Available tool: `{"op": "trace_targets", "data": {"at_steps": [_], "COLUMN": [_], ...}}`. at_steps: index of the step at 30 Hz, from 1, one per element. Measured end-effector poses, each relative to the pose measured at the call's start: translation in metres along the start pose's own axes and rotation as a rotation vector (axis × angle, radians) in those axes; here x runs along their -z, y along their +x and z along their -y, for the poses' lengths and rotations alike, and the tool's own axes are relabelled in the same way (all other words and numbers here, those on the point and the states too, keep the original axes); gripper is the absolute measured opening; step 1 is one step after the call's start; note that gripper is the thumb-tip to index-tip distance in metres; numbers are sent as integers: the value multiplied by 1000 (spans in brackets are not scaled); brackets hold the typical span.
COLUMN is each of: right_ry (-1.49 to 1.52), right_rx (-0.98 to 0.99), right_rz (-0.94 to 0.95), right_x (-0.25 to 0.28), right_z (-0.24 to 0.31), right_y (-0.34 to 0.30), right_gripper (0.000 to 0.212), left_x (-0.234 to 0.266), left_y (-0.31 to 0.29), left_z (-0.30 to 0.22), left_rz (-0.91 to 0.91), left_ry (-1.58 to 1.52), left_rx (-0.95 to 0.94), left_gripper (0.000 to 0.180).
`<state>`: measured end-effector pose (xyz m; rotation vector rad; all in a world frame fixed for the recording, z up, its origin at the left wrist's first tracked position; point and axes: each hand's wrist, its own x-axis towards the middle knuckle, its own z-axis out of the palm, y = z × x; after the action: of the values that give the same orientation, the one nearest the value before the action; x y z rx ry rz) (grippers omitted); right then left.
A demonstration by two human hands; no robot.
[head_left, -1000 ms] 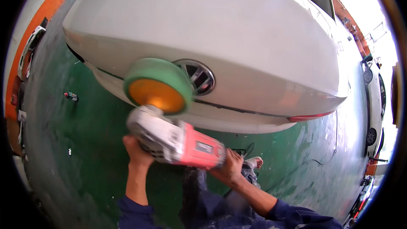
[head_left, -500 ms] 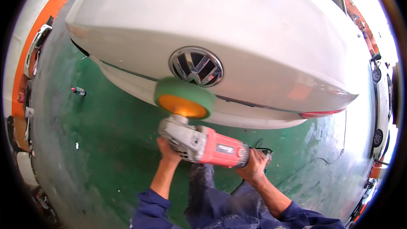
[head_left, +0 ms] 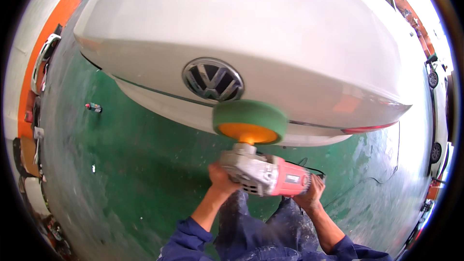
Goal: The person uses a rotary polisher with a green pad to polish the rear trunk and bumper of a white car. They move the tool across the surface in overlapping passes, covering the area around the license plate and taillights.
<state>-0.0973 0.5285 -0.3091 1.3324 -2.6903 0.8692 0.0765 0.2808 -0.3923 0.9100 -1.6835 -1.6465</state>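
Between my hands is a red and grey polisher with a green foam pad on an orange backing plate. My left hand grips its grey head from the left side; part of those fingers is hidden behind the housing. Around the rear end of the red body, where the black cord leaves, my right hand is closed. The pad overlaps the lower body of a white car, just right of and below its round chrome badge. Whether the pad presses on the paint I cannot tell.
A small bottle stands on the green floor to the left. The power cord trails across the floor on the right. Car parts line the left wall. Another white car stands at far right.
Both hands have carried the polisher to the right, its pad going from below-left of the badge to below-right of it. The view has shifted slightly. My grip stays on the machine.
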Motion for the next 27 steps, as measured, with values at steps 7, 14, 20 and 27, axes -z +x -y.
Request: {"op": "trace_targets", "data": {"at_steps": [7,14,20,27], "right_ry": [106,194,197,194], "right_rx": [122,-5,-117,-164], "right_rz": [-12,-24,-99,-71], "right_x": [-35,-5,45,58], "right_z": [62,22,-64,-81], "right_y": [65,36,-35,-42], "right_gripper": [42,53,53,61], "left_x": [88,21,-84,-113], "left_y": [36,24,-11,-20], "left_z": [-26,-102,-136,-145], "left_rz": [-313,-156,215,285], "left_ry": [-757,-340,499,619], "left_rx": [327,185,-261,-385], "left_gripper": [63,39,42,32]}}
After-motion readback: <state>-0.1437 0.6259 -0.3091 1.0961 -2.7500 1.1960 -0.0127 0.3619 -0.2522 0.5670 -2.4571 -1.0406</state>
